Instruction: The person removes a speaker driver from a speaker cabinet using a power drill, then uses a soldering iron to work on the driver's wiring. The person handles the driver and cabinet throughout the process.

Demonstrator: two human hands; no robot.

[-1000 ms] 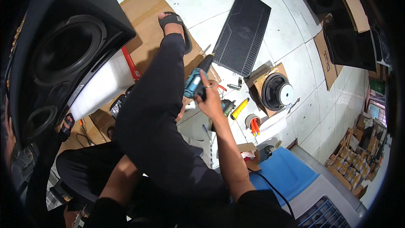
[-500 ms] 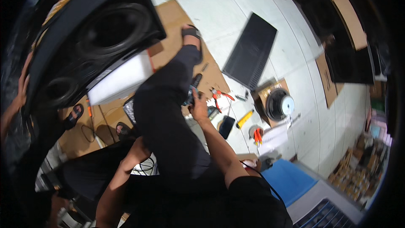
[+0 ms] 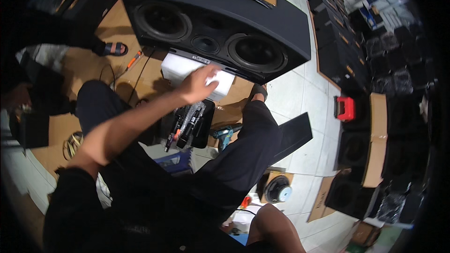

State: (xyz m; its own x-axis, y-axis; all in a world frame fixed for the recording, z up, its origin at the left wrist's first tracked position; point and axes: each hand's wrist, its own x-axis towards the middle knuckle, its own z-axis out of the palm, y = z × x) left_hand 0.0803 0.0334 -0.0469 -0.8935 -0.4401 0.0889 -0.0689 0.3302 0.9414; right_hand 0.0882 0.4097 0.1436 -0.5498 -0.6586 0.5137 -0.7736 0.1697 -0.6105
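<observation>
Left hand (image 3: pixel 199 86), thumb and fingers parted, is near side of 1 black speaker cabinet (image 3: pixel 218 13) (2 large cones (image 3: pixel 257 51)), above 1 white foam block (image 3: pixel 177 68). Right hand: out of view, cannot tell.

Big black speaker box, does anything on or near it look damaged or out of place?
No clear damage or spill shows. Oddly, the speaker box has bare cones, while a dark flat panel and a loose round speaker lie apart from it, right of the person's right leg. It looks perhaps partly dismantled.

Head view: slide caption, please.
Left hand before a white block and black speaker cabinet, teal power drill nearby.
</observation>
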